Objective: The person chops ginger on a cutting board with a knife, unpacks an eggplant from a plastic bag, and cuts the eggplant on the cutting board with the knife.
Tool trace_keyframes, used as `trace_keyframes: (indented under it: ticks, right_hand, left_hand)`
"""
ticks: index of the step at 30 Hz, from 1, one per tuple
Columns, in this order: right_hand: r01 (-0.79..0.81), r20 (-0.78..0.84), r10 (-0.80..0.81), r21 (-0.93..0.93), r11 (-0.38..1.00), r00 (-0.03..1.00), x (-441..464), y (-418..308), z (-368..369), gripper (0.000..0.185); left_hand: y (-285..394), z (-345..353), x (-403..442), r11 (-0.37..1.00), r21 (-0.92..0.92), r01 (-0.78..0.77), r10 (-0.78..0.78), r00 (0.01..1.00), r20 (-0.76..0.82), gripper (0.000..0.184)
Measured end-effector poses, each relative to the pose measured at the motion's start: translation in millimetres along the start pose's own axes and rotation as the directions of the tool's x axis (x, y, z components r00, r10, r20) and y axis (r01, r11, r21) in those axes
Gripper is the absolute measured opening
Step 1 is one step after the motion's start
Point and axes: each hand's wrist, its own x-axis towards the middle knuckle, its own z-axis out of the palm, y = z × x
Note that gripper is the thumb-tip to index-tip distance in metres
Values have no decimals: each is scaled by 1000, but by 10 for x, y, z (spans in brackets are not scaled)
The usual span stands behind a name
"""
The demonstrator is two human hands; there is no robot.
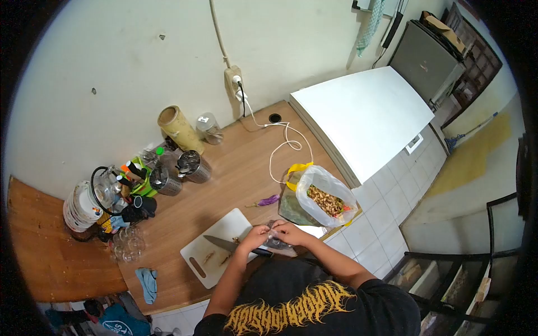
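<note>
My left hand and my right hand are close together at the table's front edge. The fingers of both pinch a thin, see-through plastic bag; what it holds, if anything, I cannot make out. Just left of the bag lies a white cutting board. On it rests a large knife, its black handle toward me and partly behind my left forearm. Small brownish scraps are scattered on the board. Beyond my hands lies a slim purple eggplant.
An open white plastic bag with chopped brownish pieces stands at the right. A white cable loops over the wooden table. Metal utensil holders, a roll and glasses stand left; a blue cloth lies near the edge.
</note>
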Motion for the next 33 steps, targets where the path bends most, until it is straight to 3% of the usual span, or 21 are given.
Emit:
trace_keyframes:
  ticks: [1, 3, 4, 6, 9, 11, 13, 14, 15, 17, 19, 22, 23, 24, 25, 27, 28, 29, 31, 32, 33]
  right_hand:
    - [-4, -7, 4, -2, 1000, 1000, -1, -33, -59, 21]
    - [69, 158, -18, -319, 945, 987, -10, -116, -171, 18]
    - [67, 150, -19, -323, 944, 988, -9, -169, -168, 18]
    - [-109, 72, 199, -635, 765, 977, 13, -265, -116, 23]
    - [-143, -89, 111, -664, 734, 990, 20, -358, -76, 27]
    - [-129, -133, 52, -672, 729, 990, -11, -377, 6, 29]
    - [-120, -178, -4, -681, 722, 984, -35, -346, 66, 30]
    - [-71, -156, -49, -676, 733, 986, -35, -323, 90, 30]
    - [-20, -136, -97, -671, 741, 986, -33, -319, 103, 30]
    - [-4, -123, -108, -678, 735, 986, -40, -320, 100, 30]
    - [6, -119, -119, -683, 731, 986, -29, -343, 85, 31]
    - [-3, -92, -61, -574, 819, 994, 4, -385, -3, 31]
    - [63, -59, -109, -519, 853, 992, 0, -420, -50, 30]
    - [130, -27, -160, -457, 880, 987, -15, -445, -65, 29]
    - [126, -35, -158, -450, 884, 987, -144, -362, -28, 29]
    - [95, 162, -16, -498, 862, 987, -541, -181, 69, 26]
    - [86, 127, -29, -477, 875, 992, -593, -156, 52, 23]
    - [85, 118, -32, -478, 874, 992, -567, -93, 0, 23]
    - [-108, 205, 252, -534, 839, 946, -451, -219, -59, 19]
    - [-25, 100, 74, -424, 905, 992, -407, -319, -105, 15]
    - [-45, 75, 84, -418, 907, 994, -332, -431, -151, 15]
  left_hand:
    - [-41, -10, 25, 1000, 2, 2, -2, 1000, 8, 14]
    - [-118, -40, 90, 992, 125, -34, 36, 999, -12, 15]
    - [-167, -23, 127, 991, 130, -37, 38, 999, -5, 15]
    - [-239, 47, 191, 972, 186, -143, 180, 962, -205, 16]
    - [138, 284, 22, 972, 167, -163, 215, 903, -371, 17]
    - [222, 307, -47, 974, 145, -174, 216, 904, -368, 20]
    - [406, 370, -107, 990, 139, -18, 92, 832, -548, 24]
    - [223, 321, -37, 991, -70, -115, 66, 870, -489, 27]
    - [230, 300, -62, 991, -72, -113, 64, 870, -489, 27]
    - [264, 225, -111, 961, -278, -10, -79, 948, -309, 26]
    - [105, 120, -73, 971, -237, 4, -72, 958, -277, 24]
    - [-78, 15, 11, 990, -136, -48, -3, 936, -353, 21]
    - [-180, -89, 82, 977, 211, -30, 132, 861, -491, 21]
    - [-266, -167, 102, 849, 527, 46, 306, 770, -560, 21]
    - [-162, -211, 76, 845, 532, 53, 302, 773, -557, 21]
    - [113, -296, 95, 624, 710, 327, 314, 727, -611, 21]
    - [186, -226, 134, 513, 803, 305, 365, 769, -525, 24]
    - [259, -122, 203, 507, 808, 301, 369, 771, -518, 24]
    - [340, 63, 234, 543, 794, 274, 442, 711, -547, 23]
    - [417, 115, 216, 643, 762, 77, 516, 692, -505, 19]
    - [554, 197, 130, 632, 771, 70, 512, 710, -484, 19]
